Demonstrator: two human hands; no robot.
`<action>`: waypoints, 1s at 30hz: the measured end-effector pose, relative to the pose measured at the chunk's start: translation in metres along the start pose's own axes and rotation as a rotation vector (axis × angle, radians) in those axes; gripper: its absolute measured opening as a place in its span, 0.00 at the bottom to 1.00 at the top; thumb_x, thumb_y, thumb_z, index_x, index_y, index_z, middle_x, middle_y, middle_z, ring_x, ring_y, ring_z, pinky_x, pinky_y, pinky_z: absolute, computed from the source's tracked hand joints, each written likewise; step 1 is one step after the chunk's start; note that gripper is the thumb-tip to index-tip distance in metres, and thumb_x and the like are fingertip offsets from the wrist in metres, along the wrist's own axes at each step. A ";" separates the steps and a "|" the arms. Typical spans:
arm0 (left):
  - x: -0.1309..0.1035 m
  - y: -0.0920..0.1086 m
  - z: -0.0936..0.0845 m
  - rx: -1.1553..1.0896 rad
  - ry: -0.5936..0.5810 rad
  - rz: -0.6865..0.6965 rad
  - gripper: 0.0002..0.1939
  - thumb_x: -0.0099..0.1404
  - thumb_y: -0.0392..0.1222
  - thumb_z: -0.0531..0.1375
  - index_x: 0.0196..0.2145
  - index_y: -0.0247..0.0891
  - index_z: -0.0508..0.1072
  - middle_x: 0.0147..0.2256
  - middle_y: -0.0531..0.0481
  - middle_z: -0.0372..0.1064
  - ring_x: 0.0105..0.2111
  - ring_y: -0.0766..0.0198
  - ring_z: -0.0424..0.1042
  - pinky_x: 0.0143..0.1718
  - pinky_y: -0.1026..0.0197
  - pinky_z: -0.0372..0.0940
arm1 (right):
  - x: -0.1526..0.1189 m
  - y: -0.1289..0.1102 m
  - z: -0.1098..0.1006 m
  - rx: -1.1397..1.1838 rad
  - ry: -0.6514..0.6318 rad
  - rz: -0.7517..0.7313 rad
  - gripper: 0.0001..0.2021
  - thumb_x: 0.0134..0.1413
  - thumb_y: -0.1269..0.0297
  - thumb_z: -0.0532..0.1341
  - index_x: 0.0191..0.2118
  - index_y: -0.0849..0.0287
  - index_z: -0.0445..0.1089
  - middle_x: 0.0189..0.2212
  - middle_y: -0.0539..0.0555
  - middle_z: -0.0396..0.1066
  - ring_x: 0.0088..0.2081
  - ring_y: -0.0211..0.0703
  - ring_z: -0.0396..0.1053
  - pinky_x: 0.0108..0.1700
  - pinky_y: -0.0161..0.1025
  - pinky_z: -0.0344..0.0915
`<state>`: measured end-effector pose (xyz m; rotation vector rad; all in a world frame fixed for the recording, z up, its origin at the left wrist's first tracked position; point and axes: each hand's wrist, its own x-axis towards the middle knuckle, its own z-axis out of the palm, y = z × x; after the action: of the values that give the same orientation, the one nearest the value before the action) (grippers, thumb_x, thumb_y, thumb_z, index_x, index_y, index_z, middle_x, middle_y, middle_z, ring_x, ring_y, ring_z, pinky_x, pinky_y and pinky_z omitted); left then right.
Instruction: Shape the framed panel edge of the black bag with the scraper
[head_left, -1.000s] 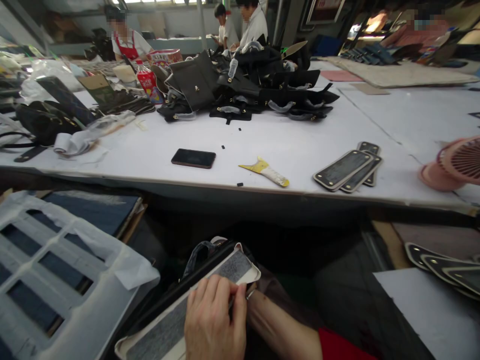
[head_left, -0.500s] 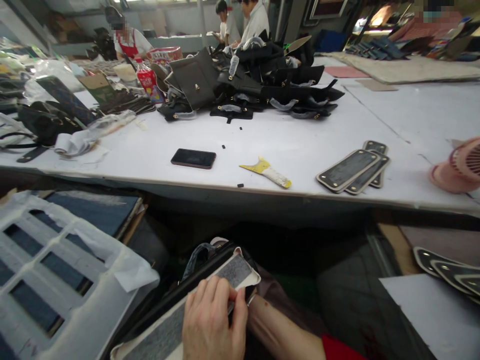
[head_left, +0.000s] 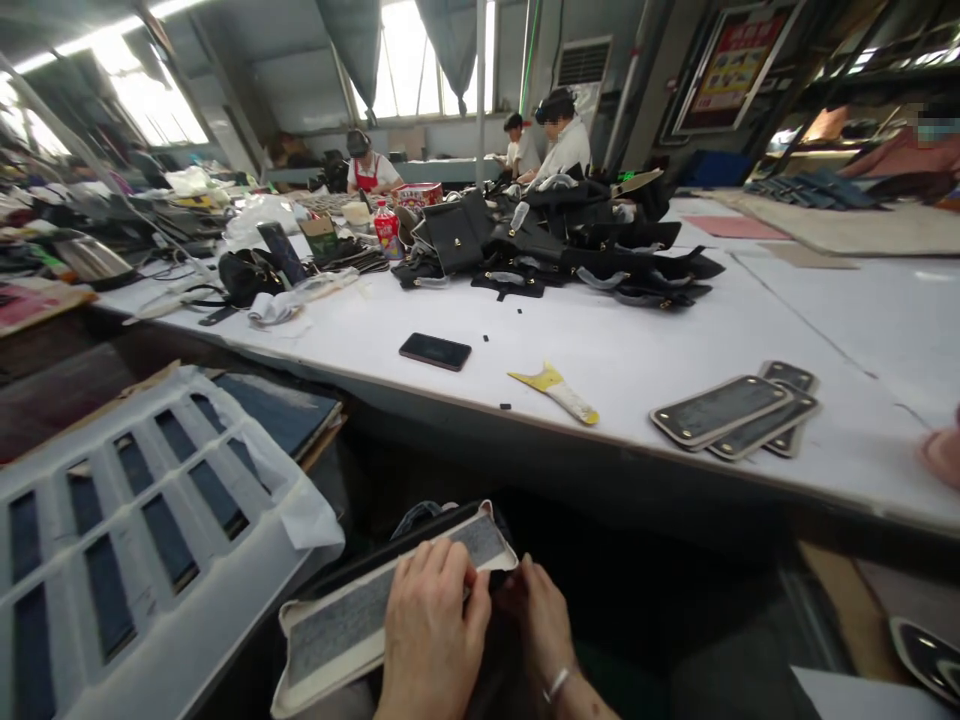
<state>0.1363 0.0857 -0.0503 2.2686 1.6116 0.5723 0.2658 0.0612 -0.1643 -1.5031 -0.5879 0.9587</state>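
Note:
A black bag lies low in front of me, with a grey panel edged in cream facing up. A handle in clear wrap shows at its far side. My left hand lies across the panel, its thumb and fingers closed on the near edge. At the right end of the bag, my right hand has its fingers pinched on the dark material by the cream corner. Exactly what sits between those fingertips is hidden. A bracelet circles the right wrist.
On the white table are a phone, a yellow-and-white tool, stacked dark panels and a heap of black bag pieces. A white slotted tray stands left. Several people work farther back.
My view has tilted up and turned slightly left. My right hand has moved from under the left fingers out to the bag's right corner. The left hand keeps its hold.

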 end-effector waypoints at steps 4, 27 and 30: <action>-0.002 0.004 -0.003 0.002 -0.012 -0.043 0.11 0.68 0.37 0.54 0.27 0.41 0.66 0.29 0.51 0.68 0.34 0.54 0.68 0.37 0.52 0.59 | -0.030 -0.027 -0.040 -0.249 -0.119 -0.400 0.11 0.62 0.60 0.60 0.44 0.58 0.75 0.40 0.55 0.76 0.41 0.43 0.76 0.43 0.32 0.73; -0.039 -0.030 0.000 -0.058 0.255 0.031 0.09 0.69 0.34 0.52 0.31 0.41 0.66 0.29 0.52 0.67 0.33 0.58 0.66 0.37 0.55 0.54 | -0.067 -0.045 0.004 -1.053 -0.130 -1.295 0.21 0.60 0.76 0.53 0.58 0.74 0.64 0.56 0.67 0.67 0.62 0.57 0.60 0.56 0.50 0.65; -0.041 -0.031 -0.004 -0.068 0.247 0.016 0.09 0.69 0.34 0.53 0.30 0.41 0.65 0.29 0.51 0.67 0.33 0.57 0.65 0.38 0.54 0.54 | -0.071 -0.044 0.009 -1.049 -0.139 -1.299 0.25 0.60 0.75 0.51 0.63 0.73 0.60 0.55 0.66 0.67 0.61 0.57 0.61 0.56 0.50 0.66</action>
<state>0.0969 0.0577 -0.0674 2.2337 1.6559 0.9284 0.2279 0.0159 -0.1044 -1.4117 -2.0255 -0.3755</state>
